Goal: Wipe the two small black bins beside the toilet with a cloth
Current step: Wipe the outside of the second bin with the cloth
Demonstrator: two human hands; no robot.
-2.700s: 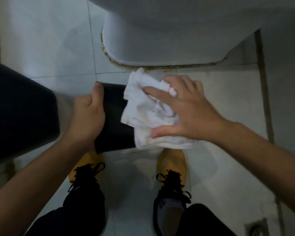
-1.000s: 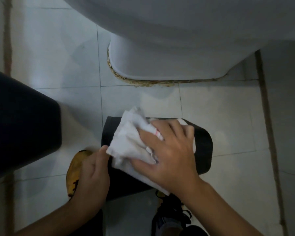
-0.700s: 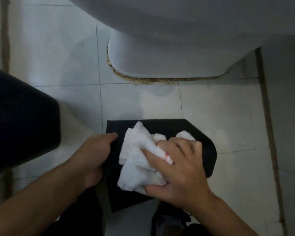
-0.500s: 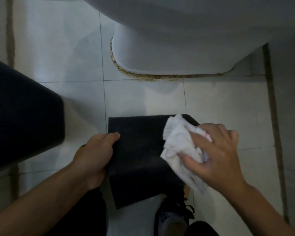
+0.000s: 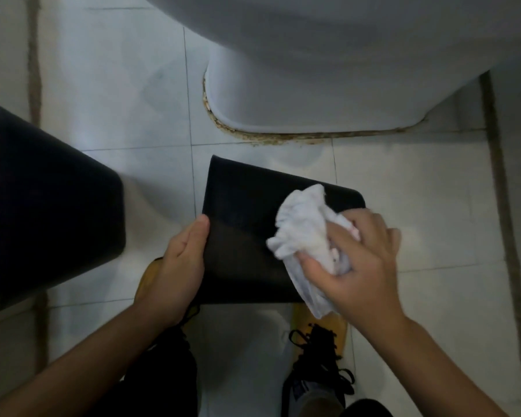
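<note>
Scanning from the left: the second black bin [image 5: 42,200] stands apart, untouched, on the floor. Next, the left hand [image 5: 181,266] grips the near left edge of the tipped bin [image 5: 241,236], which lies on its side before the toilet [image 5: 313,94], long axis running left to right. The right hand [image 5: 361,263] clutches the bunched white cloth [image 5: 304,230] at the bin's right end, so it's nearer for the next stroke, probably leftward.

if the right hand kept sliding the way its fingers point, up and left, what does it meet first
The right hand points up-left across the small black bin, with the white cloth bunched ahead of its fingers. Past the cloth lies only bare bin wall, then white floor tile. Depth is unclear, so this is approximate.
</note>
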